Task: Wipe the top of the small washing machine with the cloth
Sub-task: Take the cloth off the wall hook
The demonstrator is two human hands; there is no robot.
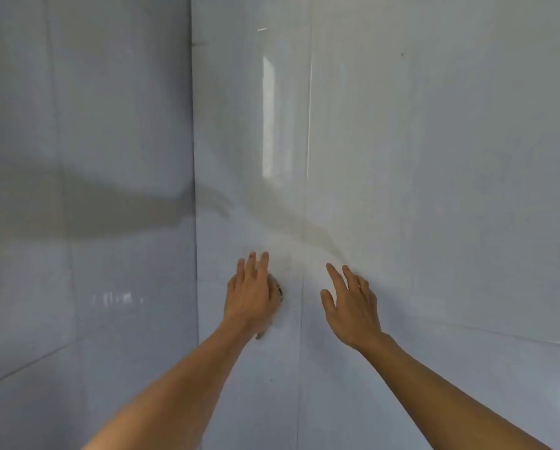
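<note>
Both arms reach forward toward a glossy tiled wall corner. My left hand (251,292) lies flat, fingers spread, over a small pale object (276,289) on the wall; only its edge shows beside my palm, and I cannot tell what it is. My right hand (351,302) hovers just to the right with fingers apart and nothing in it. No washing machine and no cloth are in view.
Pale grey glossy wall tiles (434,157) fill the view, with a corner edge (194,190) at the left and a vertical joint (303,352) between my hands. Arm shadows fall across the tiles.
</note>
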